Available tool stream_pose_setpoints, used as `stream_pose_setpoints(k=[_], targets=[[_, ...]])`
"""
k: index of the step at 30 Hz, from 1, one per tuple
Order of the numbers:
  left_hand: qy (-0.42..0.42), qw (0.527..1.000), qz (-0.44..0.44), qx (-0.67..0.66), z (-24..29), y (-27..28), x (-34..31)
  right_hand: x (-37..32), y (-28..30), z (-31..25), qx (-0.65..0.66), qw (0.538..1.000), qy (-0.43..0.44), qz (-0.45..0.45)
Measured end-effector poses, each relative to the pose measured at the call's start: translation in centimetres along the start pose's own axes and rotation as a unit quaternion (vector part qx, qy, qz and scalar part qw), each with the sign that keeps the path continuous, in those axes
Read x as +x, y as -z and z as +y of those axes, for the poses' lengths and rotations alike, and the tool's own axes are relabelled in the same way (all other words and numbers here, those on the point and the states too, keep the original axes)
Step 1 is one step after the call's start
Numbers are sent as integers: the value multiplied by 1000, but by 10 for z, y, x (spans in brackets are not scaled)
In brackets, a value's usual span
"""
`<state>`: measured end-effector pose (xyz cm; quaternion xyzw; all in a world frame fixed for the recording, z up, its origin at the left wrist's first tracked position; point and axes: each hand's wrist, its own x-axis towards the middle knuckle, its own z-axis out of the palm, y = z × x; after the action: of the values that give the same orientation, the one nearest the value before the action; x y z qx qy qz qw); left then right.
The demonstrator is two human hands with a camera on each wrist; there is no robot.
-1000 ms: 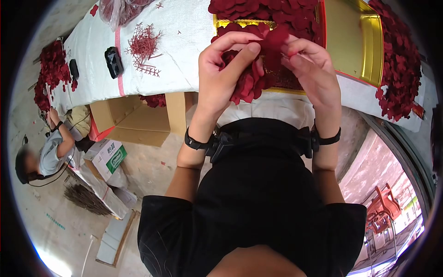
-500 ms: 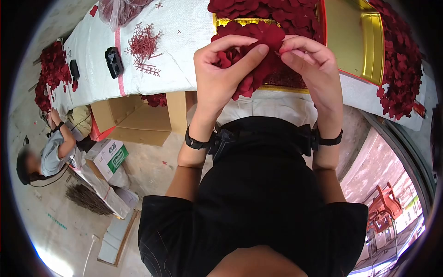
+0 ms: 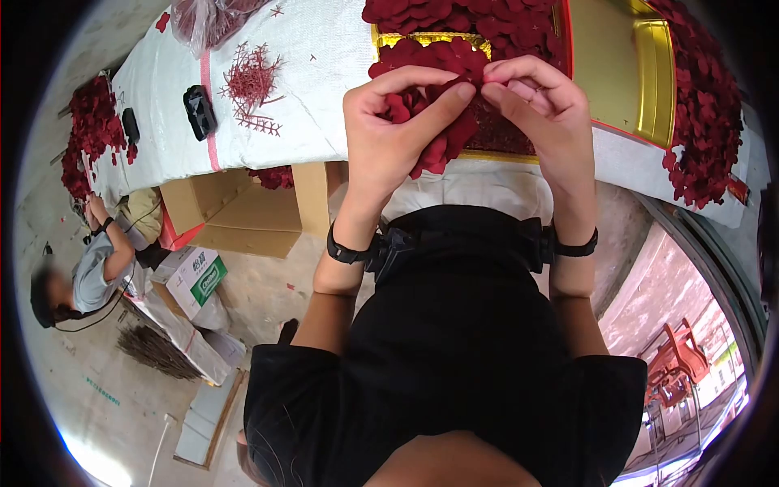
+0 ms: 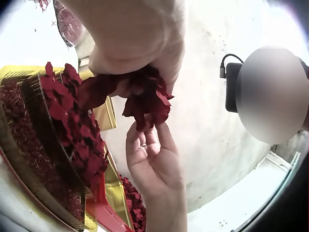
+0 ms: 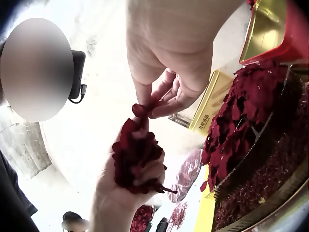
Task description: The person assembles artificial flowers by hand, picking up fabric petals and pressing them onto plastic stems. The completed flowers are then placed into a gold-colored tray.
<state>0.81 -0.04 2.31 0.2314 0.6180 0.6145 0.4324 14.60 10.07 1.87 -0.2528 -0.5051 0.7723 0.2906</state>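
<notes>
A bunch of dark red fabric flower petals [image 3: 436, 152] is cupped in my left hand [image 3: 388, 134], whose thumb lies over the front of it. My right hand [image 3: 548, 114] pinches a petal edge at the right side of the bunch, its fingertips close beside the left thumb tip. In the right wrist view the layered petals [image 5: 135, 154] fill the left palm, and the right thumb and fingers meet on a single petal [image 5: 140, 110] at the top. Behind the hands, loose petals [image 3: 495, 28] are heaped in a gold-edged box [image 3: 507, 157].
An open gold-lined box [image 3: 613, 73] stands to the right, with another petal heap [image 3: 706, 122] beyond it. Thin red stems [image 3: 251, 81] and a black device [image 3: 198, 112] lie on the white table cover [image 3: 304, 105]. Below is an open cardboard box [image 3: 251, 213]; another person [image 3: 97, 264] works at left.
My right hand has come slightly left, nearer the left thumb. The petal that was raised and blurred between the hands now sits lower against the bunch.
</notes>
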Motion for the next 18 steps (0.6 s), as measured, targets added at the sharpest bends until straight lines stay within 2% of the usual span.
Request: stream_pose_setpoints(k=[2,8,11,18], targets=[[-12,1000,0,-1,-3,0,0,2,0,6,-2,999,42,5],[16,1000,1,5,0,1,-3,0,-2,6,9,999,39,34],[-29,999,9,20,-5,2,-4,0,-3,12,-4,996,77,38],[-36,999,-1,13,-6,6,-10,-1,-3,18,-46,996,70,25]])
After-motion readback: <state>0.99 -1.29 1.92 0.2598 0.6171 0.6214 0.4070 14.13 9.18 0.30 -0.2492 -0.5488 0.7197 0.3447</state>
